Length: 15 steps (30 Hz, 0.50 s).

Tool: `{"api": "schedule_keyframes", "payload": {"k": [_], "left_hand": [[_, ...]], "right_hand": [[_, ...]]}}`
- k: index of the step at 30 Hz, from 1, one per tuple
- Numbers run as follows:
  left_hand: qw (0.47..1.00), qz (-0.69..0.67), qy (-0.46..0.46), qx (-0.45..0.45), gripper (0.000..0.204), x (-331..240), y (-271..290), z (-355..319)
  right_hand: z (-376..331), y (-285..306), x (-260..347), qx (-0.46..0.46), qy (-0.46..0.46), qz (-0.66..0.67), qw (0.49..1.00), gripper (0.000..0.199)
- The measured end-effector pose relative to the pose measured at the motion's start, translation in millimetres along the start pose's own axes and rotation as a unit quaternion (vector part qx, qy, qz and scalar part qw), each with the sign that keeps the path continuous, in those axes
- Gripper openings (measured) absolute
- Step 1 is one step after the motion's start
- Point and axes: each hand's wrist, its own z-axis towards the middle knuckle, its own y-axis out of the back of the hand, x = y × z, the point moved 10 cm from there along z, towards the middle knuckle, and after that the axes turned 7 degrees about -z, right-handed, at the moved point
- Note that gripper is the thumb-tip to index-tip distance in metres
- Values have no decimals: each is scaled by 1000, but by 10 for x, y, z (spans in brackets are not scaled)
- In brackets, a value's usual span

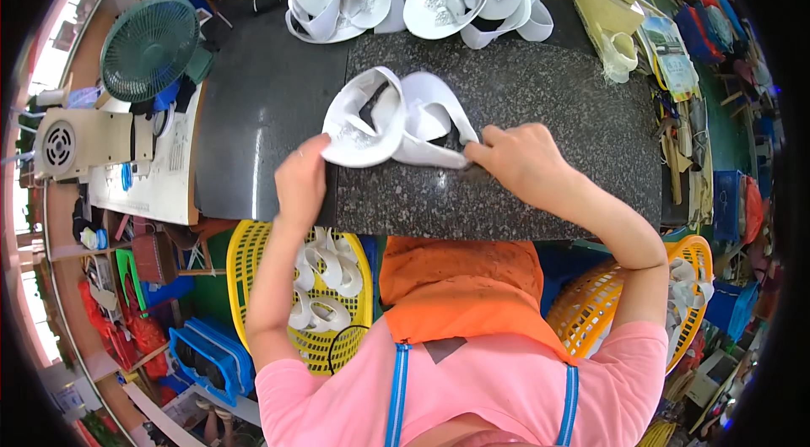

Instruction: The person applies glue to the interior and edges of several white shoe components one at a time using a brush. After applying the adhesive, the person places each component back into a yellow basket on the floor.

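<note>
On the dark speckled worktop (498, 202) in front of me is a white shoe upper (363, 151), a curved piece with a silvery patch on its inner side. My left hand (301, 181) pinches its left edge between thumb and fingers. At the other end, my right hand (527, 162) has its fingers closed on the tip of the white strap-like part. Whether the two curved parts are one piece or two overlapping ones, I cannot tell. More white shoe uppers (447, 4) with silvery patches lie in a pile along the far edge.
White pieces fill a yellow basket (239, 278) below left and an orange-yellow basket (591, 299) below right. A green fan (150, 48) and a beige machine (72, 143) stand left. At the far right corner is a cream-coloured device (607, 12).
</note>
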Motion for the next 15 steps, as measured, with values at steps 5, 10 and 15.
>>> {"api": "schedule_keyframes", "payload": {"k": [5, 10, 15], "left_hand": [[929, 214, -279, -118, 43, -960, -223, -257], [945, -280, 117, -118, 20, 301, 364, -98], [954, 165, -138, -210, 32, -330, 997, -117]], "right_hand": [[-30, 58, 58, -39, 27, 42, 998, 10], [-211, 98, -55, -17, 65, 12, 998, 7], [-310, 251, -448, -80, -36, 258, 962, 19]]}}
